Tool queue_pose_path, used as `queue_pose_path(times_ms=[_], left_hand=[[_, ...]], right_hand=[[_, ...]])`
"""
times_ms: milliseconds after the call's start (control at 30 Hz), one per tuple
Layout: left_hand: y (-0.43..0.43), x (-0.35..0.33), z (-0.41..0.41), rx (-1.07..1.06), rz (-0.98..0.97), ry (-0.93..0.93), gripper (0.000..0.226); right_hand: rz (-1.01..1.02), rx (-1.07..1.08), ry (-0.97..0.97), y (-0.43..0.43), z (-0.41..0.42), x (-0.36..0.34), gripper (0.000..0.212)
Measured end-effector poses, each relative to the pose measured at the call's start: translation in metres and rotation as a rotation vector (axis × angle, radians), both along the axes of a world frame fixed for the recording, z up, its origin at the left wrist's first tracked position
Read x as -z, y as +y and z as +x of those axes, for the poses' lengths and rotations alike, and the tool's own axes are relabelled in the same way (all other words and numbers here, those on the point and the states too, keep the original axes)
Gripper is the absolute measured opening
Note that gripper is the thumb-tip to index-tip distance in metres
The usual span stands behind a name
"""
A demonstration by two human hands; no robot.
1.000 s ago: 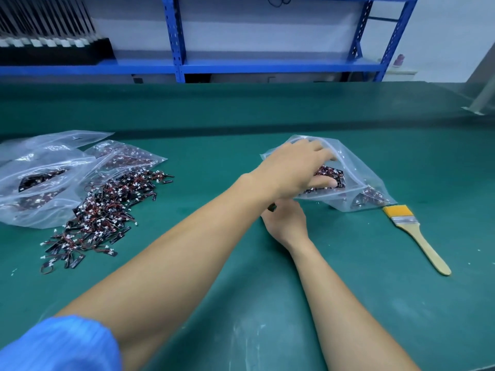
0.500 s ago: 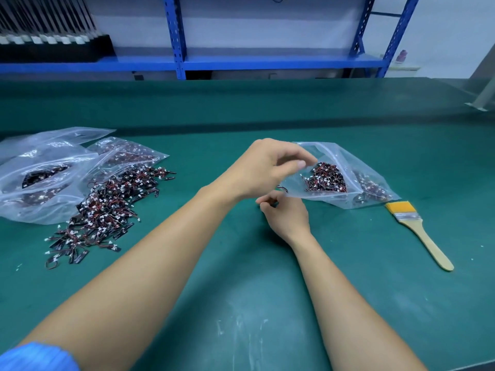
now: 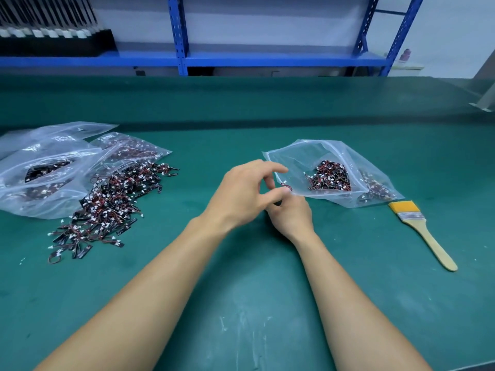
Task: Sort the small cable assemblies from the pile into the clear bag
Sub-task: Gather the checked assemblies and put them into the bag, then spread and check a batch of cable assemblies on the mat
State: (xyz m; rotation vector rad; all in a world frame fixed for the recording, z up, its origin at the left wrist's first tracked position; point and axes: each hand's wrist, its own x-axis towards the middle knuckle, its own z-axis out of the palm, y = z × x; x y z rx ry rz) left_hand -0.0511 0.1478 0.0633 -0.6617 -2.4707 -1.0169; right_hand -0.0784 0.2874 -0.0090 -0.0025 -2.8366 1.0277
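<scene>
Green matting covers the counter (image 3: 241,303), with blue shelving (image 3: 182,57) behind. At far left lie filled clear bags (image 3: 45,170); the pile of cable assemblies (image 3: 107,204) spreads just beside them. Each assembly is judged light, limp in the wire and prone to tangling: pinch one by its white connector, not by a wire loop. The left hand (image 3: 241,199) hovers at the bag mouth, thumb and forefinger apart, gripping nothing visible; one loose assembly (image 3: 285,186) sits just beside the thumb tip. The right hand (image 3: 292,218) lies beneath it, fingers hidden, so its grip cannot be told. The clear bag (image 3: 302,159) is thin, slippery film holding a cluster of assemblies. A paint brush (image 3: 423,231) lies to its right.
</scene>
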Motion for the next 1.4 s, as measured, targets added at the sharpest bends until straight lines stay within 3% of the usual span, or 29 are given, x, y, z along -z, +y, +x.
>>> queue_pose_path(times_ms=[133, 233, 367, 567, 633, 767, 867, 967, 1167, 1400], left_hand=[[0.019, -0.004, -0.003, -0.059, 0.056, 0.048, 0.002], [0.034, -0.011, -0.004, -0.053, 0.158, 0.061, 0.01], [0.035, -0.007, 0.0, 0.037, 0.054, 0.005, 0.04], [-0.027, 0.015, 0.006, -0.141, 0.09, 0.057, 0.026], [-0.061, 0.028, 0.0, -0.308, -0.02, -0.003, 0.028], [-0.119, 0.05, -0.018, -0.626, -0.454, -0.241, 0.06], [-0.129, 0.057, -0.033, -0.672, -0.662, -0.379, 0.071], [-0.127, 0.058, -0.04, -0.684, -0.737, -0.48, 0.079], [-0.114, 0.062, -0.025, -0.491, -0.636, -0.435, 0.082], [-0.119, 0.061, 0.018, -0.187, -0.261, -0.177, 0.032]], right_hand=[[-0.007, -0.049, 0.041, 0.001, 0.001, 0.0, 0.02], [0.031, -0.073, 0.054, 0.001, 0.001, -0.002, 0.026], [0.097, -0.081, 0.059, 0.003, -0.002, 0.002, 0.022], [-0.102, -0.054, 0.005, 0.001, -0.003, 0.003, 0.015], [-0.117, -0.027, -0.006, 0.004, -0.003, 0.004, 0.017], [-0.111, -0.025, -0.011, 0.0, -0.002, 0.003, 0.018], [-0.119, -0.023, -0.004, -0.001, -0.002, 0.002, 0.018], [-0.109, -0.024, -0.002, 0.0, -0.002, 0.002, 0.018], [-0.109, -0.024, -0.016, 0.0, -0.002, 0.003, 0.017], [-0.112, -0.025, -0.017, 0.0, -0.001, 0.001, 0.017]])
